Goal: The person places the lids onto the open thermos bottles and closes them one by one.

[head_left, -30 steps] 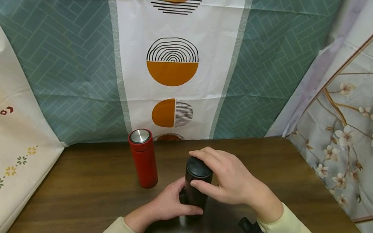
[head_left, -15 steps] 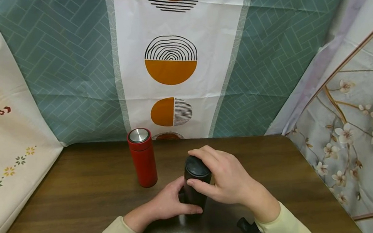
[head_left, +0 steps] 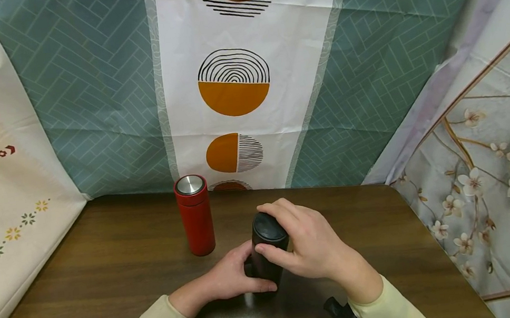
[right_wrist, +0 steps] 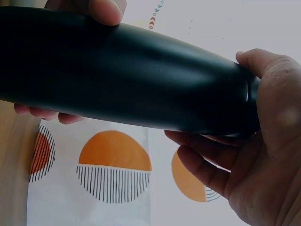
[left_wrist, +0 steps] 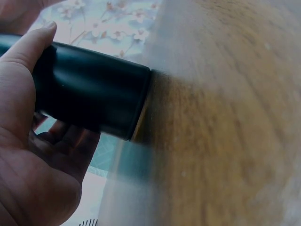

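Note:
A black thermos flask (head_left: 266,266) stands on the table in the head view, its round dark lid (head_left: 269,227) facing up. Around its lower body the left hand (head_left: 231,276) holds it, thumb in front and fingers behind. The right hand (head_left: 313,239) grips the flask's top, with the thumb on the near side and fingers on the far side. In the left wrist view, the flask's base (left_wrist: 134,108) meets the wooden surface. Both hands grasp the smooth flask body (right_wrist: 141,75) in the right wrist view, at its two ends.
A red thermos flask (head_left: 198,224) with a silver-topped lid stands upright left of and behind the black one. The brown wooden table (head_left: 120,265) ends at a patterned back cloth (head_left: 107,119). Further cloths hang at left and right. Black straps sit on both wrists.
Both hands keep their grip on the black flask. The head view has shifted very slightly since one second ago; nothing on the table has visibly moved.

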`<state>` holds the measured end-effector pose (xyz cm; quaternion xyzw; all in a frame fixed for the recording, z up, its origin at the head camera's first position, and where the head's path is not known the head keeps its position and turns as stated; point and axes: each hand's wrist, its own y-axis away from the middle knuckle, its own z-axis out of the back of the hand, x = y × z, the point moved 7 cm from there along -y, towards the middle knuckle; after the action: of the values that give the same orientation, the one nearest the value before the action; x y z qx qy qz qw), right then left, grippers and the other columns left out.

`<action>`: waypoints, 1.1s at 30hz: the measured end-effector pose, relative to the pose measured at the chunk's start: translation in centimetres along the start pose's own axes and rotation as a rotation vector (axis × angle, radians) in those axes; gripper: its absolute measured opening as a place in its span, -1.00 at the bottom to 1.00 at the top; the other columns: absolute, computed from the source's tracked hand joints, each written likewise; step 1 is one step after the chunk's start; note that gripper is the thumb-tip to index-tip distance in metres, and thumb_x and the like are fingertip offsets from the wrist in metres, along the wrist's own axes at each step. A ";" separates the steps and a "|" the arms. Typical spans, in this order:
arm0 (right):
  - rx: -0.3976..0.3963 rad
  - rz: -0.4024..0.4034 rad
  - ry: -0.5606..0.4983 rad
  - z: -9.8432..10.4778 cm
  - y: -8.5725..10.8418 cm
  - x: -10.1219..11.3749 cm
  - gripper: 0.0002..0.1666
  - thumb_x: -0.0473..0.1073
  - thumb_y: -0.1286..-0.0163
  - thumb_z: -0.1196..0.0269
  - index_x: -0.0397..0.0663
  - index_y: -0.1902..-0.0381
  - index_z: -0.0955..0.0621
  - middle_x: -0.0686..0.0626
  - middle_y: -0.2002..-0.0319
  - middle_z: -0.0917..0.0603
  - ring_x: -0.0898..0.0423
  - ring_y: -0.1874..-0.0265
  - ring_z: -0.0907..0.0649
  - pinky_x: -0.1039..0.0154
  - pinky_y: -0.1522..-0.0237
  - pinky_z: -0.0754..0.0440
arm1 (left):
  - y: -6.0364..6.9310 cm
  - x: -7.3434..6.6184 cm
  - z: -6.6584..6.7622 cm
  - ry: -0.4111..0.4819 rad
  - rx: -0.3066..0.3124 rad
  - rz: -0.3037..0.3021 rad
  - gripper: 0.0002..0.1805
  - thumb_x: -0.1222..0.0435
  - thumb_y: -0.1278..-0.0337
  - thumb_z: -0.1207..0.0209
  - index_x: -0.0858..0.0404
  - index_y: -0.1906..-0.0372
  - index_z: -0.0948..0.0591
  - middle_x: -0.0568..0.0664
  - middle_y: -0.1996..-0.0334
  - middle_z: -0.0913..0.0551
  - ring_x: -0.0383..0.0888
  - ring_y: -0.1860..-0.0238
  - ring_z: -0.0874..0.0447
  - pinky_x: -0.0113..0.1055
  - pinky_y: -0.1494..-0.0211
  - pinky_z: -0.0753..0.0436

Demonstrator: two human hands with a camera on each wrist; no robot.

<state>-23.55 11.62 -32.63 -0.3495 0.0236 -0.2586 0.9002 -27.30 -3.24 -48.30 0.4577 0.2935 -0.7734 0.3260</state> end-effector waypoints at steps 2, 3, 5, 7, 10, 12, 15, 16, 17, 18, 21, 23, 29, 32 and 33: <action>0.000 -0.002 0.001 0.0 0.0 0.0 -0.31 0.19 -0.54 -0.42 -0.09 -0.41 -0.60 0.07 -0.02 -0.69 0.22 0.31 -0.61 0.27 0.28 -0.68 | 0.0 0.0 0.0 -0.002 -0.002 0.003 -0.20 0.00 -0.16 -0.66 -0.15 -0.47 -0.54 -0.25 -0.20 -0.73 -0.17 -0.22 -0.68 -0.12 -0.36 -0.61; 0.000 -0.003 0.001 0.0 0.0 0.0 -0.31 0.19 -0.55 -0.42 -0.09 -0.41 -0.60 0.07 -0.02 -0.69 0.22 0.31 -0.61 0.27 0.29 -0.68 | 0.0 0.0 0.0 -0.004 -0.003 0.006 -0.20 0.00 -0.15 -0.66 -0.15 -0.47 -0.54 -0.25 -0.20 -0.73 -0.17 -0.22 -0.68 -0.12 -0.35 -0.61; 0.003 -0.005 -0.001 0.0 0.0 0.0 -0.31 0.20 -0.55 -0.41 -0.09 -0.41 -0.59 0.07 -0.03 -0.69 0.22 0.31 -0.61 0.28 0.29 -0.68 | 0.0 0.0 0.0 -0.002 -0.004 0.008 -0.20 0.00 -0.15 -0.66 -0.15 -0.47 -0.54 -0.25 -0.19 -0.74 -0.17 -0.21 -0.68 -0.12 -0.35 -0.61; 0.007 -0.009 -0.003 -0.1 0.0 -0.1 -0.31 0.20 -0.55 -0.41 -0.08 -0.42 -0.59 0.07 -0.04 -0.68 0.22 0.30 -0.62 0.28 0.28 -0.68 | 0.0 0.0 0.0 0.000 -0.004 0.007 -0.20 0.01 -0.16 -0.66 -0.14 -0.47 -0.54 -0.24 -0.20 -0.74 -0.17 -0.21 -0.69 -0.13 -0.35 -0.61; 0.009 -0.011 -0.007 -0.1 0.0 -0.1 -0.31 0.18 -0.55 -0.41 -0.08 -0.43 -0.58 0.06 -0.05 -0.68 0.22 0.30 -0.62 0.28 0.29 -0.68 | 0.0 0.1 0.0 0.001 -0.003 0.004 -0.21 0.02 -0.17 -0.66 -0.13 -0.46 -0.54 -0.24 -0.20 -0.74 -0.17 -0.21 -0.69 -0.13 -0.34 -0.62; 0.010 -0.012 -0.008 -0.2 0.0 -0.2 -0.31 0.17 -0.55 -0.41 -0.08 -0.43 -0.58 0.06 -0.05 -0.68 0.22 0.31 -0.61 0.28 0.30 -0.67 | 0.0 0.2 0.0 0.004 -0.002 0.004 -0.22 0.01 -0.17 -0.66 -0.14 -0.46 -0.55 -0.25 -0.19 -0.74 -0.17 -0.22 -0.68 -0.12 -0.35 -0.61; 0.008 -0.011 -0.013 -0.2 0.0 -0.1 -0.32 0.16 -0.55 -0.41 -0.09 -0.43 -0.58 0.06 -0.05 -0.68 0.21 0.32 -0.61 0.28 0.31 -0.67 | -0.1 0.3 0.0 0.008 0.001 0.008 -0.22 0.00 -0.18 -0.65 -0.16 -0.46 -0.54 -0.26 -0.20 -0.73 -0.17 -0.22 -0.68 -0.10 -0.36 -0.61; 0.009 -0.013 -0.015 -0.2 -0.1 -0.1 -0.32 0.16 -0.55 -0.41 -0.08 -0.44 -0.58 0.06 -0.05 -0.68 0.21 0.32 -0.60 0.28 0.31 -0.66 | 0.0 0.3 0.0 0.008 0.002 0.006 -0.22 0.01 -0.18 -0.65 -0.16 -0.46 -0.54 -0.26 -0.20 -0.73 -0.17 -0.23 -0.68 -0.10 -0.36 -0.61; 0.008 -0.013 -0.017 -0.3 -0.1 -0.1 -0.32 0.16 -0.55 -0.41 -0.08 -0.44 -0.57 0.06 -0.05 -0.68 0.21 0.32 -0.60 0.28 0.31 -0.66 | 0.0 0.3 0.0 0.006 0.000 0.006 -0.22 0.01 -0.17 -0.65 -0.16 -0.46 -0.54 -0.26 -0.20 -0.73 -0.17 -0.23 -0.68 -0.10 -0.36 -0.61; 0.008 -0.013 -0.019 -0.3 -0.1 -0.1 -0.32 0.16 -0.55 -0.41 -0.08 -0.44 -0.57 0.05 -0.06 -0.68 0.21 0.32 -0.60 0.28 0.31 -0.66 | 0.0 0.3 0.0 0.005 0.000 0.007 -0.22 0.01 -0.17 -0.65 -0.16 -0.46 -0.54 -0.27 -0.20 -0.73 -0.17 -0.23 -0.68 -0.10 -0.36 -0.60; 0.008 -0.015 -0.023 -0.3 0.0 -0.2 -0.32 0.16 -0.56 -0.41 -0.08 -0.44 -0.57 0.05 -0.07 -0.68 0.20 0.33 -0.60 0.28 0.32 -0.65 | -0.1 0.3 0.0 -0.001 -0.002 0.005 -0.22 0.01 -0.17 -0.66 -0.14 -0.45 -0.55 -0.27 -0.20 -0.73 -0.17 -0.23 -0.68 -0.10 -0.36 -0.60; 0.010 -0.017 -0.024 -0.3 0.0 -0.2 -0.32 0.16 -0.56 -0.41 -0.07 -0.44 -0.57 0.05 -0.07 -0.68 0.20 0.32 -0.60 0.28 0.32 -0.65 | -0.1 0.3 0.0 0.000 -0.002 0.009 -0.23 0.01 -0.18 -0.65 -0.14 -0.45 -0.55 -0.27 -0.20 -0.73 -0.17 -0.24 -0.68 -0.10 -0.37 -0.60; 0.013 -0.020 -0.029 -0.3 0.0 -0.2 -0.31 0.17 -0.55 -0.41 -0.06 -0.45 -0.57 0.05 -0.07 -0.68 0.21 0.35 -0.58 0.30 0.34 -0.63 | -0.1 0.3 0.0 0.010 0.006 0.008 -0.22 0.03 -0.20 -0.65 -0.15 -0.47 -0.54 -0.25 -0.23 -0.72 -0.15 -0.26 -0.66 -0.07 -0.38 -0.59; 0.012 -0.020 -0.029 -0.3 0.0 -0.2 -0.32 0.16 -0.56 -0.41 -0.06 -0.45 -0.57 0.04 -0.07 -0.68 0.21 0.35 -0.58 0.30 0.33 -0.63 | -0.1 0.2 0.0 0.011 0.007 0.008 -0.22 0.04 -0.20 -0.65 -0.14 -0.47 -0.54 -0.25 -0.23 -0.72 -0.14 -0.26 -0.66 -0.07 -0.39 -0.59; 0.012 -0.020 -0.030 -0.3 -0.1 -0.2 -0.32 0.16 -0.56 -0.41 -0.06 -0.45 -0.57 0.04 -0.07 -0.68 0.21 0.34 -0.59 0.30 0.33 -0.64 | -0.1 0.2 0.0 0.010 0.006 0.008 -0.22 0.04 -0.19 -0.65 -0.14 -0.47 -0.54 -0.25 -0.23 -0.72 -0.14 -0.26 -0.66 -0.07 -0.39 -0.59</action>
<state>-23.80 11.47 -32.85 -0.3480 0.0051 -0.2624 0.9000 -27.45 -3.24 -48.51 0.4638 0.2912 -0.7705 0.3263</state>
